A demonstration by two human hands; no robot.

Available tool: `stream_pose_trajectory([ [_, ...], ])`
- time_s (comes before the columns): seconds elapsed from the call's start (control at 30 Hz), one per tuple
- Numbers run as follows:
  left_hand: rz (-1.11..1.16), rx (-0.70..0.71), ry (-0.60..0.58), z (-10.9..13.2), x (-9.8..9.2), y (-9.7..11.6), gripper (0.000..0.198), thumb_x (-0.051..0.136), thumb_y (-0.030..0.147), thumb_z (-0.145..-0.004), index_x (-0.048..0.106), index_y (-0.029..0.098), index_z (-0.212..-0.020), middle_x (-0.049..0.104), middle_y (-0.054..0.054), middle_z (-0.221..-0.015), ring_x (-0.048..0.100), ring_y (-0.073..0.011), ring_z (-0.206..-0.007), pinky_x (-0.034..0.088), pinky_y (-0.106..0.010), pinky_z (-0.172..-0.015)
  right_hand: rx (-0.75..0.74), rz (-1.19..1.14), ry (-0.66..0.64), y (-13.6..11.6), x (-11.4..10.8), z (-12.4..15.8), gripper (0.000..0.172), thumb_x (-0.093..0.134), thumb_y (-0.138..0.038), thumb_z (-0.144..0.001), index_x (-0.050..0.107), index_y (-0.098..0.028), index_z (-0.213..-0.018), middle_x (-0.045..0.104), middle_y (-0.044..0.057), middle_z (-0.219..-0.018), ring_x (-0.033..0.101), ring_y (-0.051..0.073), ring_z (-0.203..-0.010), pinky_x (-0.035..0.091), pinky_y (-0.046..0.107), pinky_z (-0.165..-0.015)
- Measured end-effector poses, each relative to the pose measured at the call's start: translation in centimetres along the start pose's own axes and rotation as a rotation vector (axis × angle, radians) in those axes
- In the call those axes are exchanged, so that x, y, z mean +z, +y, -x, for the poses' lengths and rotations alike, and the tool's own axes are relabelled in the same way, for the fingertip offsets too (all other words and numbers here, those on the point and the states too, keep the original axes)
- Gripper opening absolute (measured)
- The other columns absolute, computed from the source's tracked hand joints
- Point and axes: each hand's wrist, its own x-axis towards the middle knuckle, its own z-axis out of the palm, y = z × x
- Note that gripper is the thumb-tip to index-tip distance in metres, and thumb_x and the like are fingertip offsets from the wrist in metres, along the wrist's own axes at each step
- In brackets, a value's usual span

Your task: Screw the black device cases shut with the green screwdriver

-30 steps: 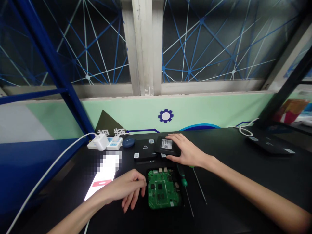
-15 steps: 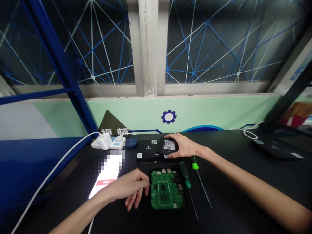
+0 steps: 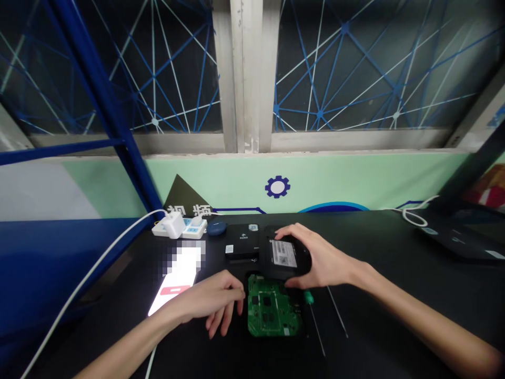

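A green circuit board point(image 3: 272, 310) lies in a black tray-like shell on the black table point(image 3: 394, 295). My right hand point(image 3: 319, 259) grips a black cover with a white label point(image 3: 283, 256) and holds it just over the board's far edge. My left hand point(image 3: 211, 303) rests on the table against the shell's left side, fingers loosely curled, holding nothing.
A second black box point(image 3: 242, 245) sits behind the board. Two screwdrivers point(image 3: 315, 321) lie right of the board. A lit phone point(image 3: 177, 276), a white power strip with charger point(image 3: 179, 227) and a dark blue oval object point(image 3: 216, 227) are at the left.
My right hand has lifted the black cover from the back of the table and brought it toward me, over the board's far edge. My left hand has stayed put.
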Motion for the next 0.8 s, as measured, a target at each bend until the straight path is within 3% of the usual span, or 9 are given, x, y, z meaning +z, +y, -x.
stream_pose_trajectory([
  [0.23,-0.008,-0.022,0.014,0.2,-0.1,0.0,0.024,0.043,0.027,-0.086,0.058,0.015,-0.07,0.065,-0.002,-0.048,0.05,-0.009,-0.029,0.033,-0.014,-0.031,-0.057,0.011,-0.164,-2.7,1.6,1.5,0.073,0.088,-0.041,-0.05,0.054,-0.024,-0.111,0.056,0.006,-0.113,0.055,0.027,-0.1,0.045,0.042,-0.089],
  [0.53,0.002,-0.032,0.005,0.1,-0.1,0.1,0.028,0.045,0.032,-0.088,0.059,0.015,-0.071,0.064,-0.001,-0.047,0.049,-0.0088,-0.028,0.032,-0.014,-0.031,-0.023,0.007,-0.162,-3.7,3.2,2.1,0.071,0.086,-0.055,-0.053,0.054,-0.023,-0.108,0.056,0.009,-0.117,0.056,0.028,-0.099,0.048,0.038,-0.081],
  [0.8,-0.004,-0.022,0.014,0.2,-0.1,0.0,0.024,0.044,0.029,-0.088,0.056,0.016,-0.072,0.063,0.001,-0.046,0.048,-0.008,-0.027,0.03,-0.012,-0.029,-0.023,-0.015,-0.148,-3.8,3.7,2.2,0.065,0.086,-0.052,-0.055,0.055,-0.021,-0.103,0.056,0.01,-0.117,0.056,0.028,-0.1,0.047,0.039,-0.084],
])
